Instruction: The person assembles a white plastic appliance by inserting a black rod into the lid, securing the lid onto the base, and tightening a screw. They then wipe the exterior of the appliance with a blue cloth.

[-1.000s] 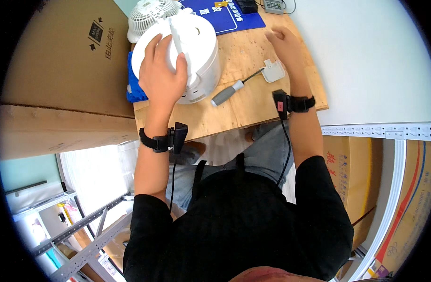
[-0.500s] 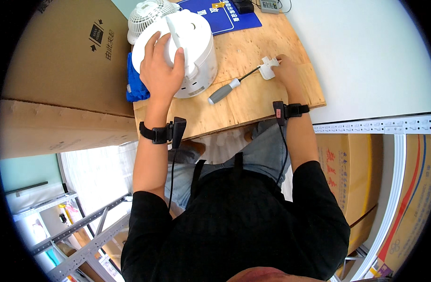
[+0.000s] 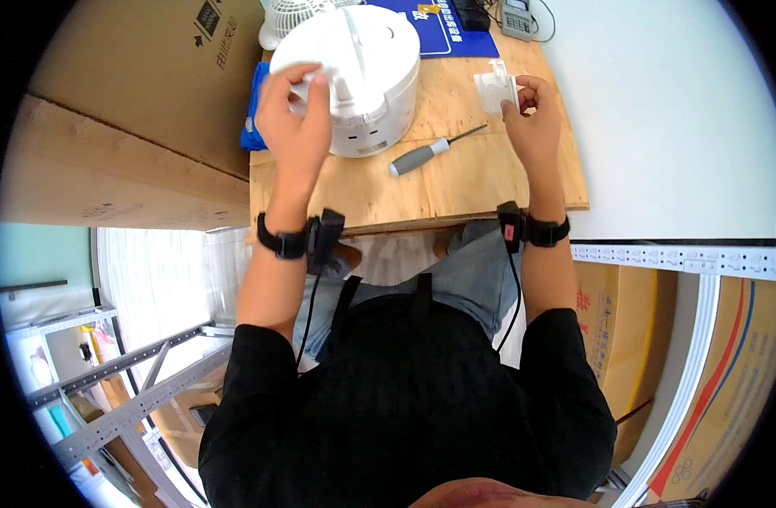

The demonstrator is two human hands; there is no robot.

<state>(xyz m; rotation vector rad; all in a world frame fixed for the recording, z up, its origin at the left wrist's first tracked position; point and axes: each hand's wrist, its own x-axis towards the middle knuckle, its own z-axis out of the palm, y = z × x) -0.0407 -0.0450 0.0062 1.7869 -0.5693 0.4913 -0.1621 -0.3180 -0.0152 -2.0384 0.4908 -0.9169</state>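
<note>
A white rice cooker [image 3: 379,118] with a carrying handle stands at the far left of the wooden table. My left hand [image 3: 293,114] is at the near left edge of its lid, thumb and curved fingers apart; whether the fingertips touch the lid I cannot tell. Between the thumb and fingers of my right hand [image 3: 533,114] is a small white plastic piece [image 3: 494,91] with a tab at its top, held above the table. A screwdriver [image 3: 423,157] with a grey handle lies on the wood between my hands, its dark shaft pointing toward the right hand.
Behind the cooker are a white fan-like grille [image 3: 299,15] and a blue printed mat [image 3: 460,42]. A grey keypad device [image 3: 516,19] with a cable sits at the back right. Blue cloth [image 3: 254,114] and a large cardboard box [image 3: 143,110] flank the table's left side.
My right hand has lifted the white plastic piece off the table, away from the screwdriver tip. My left hand has drawn back from the lid's top to its near left edge.
</note>
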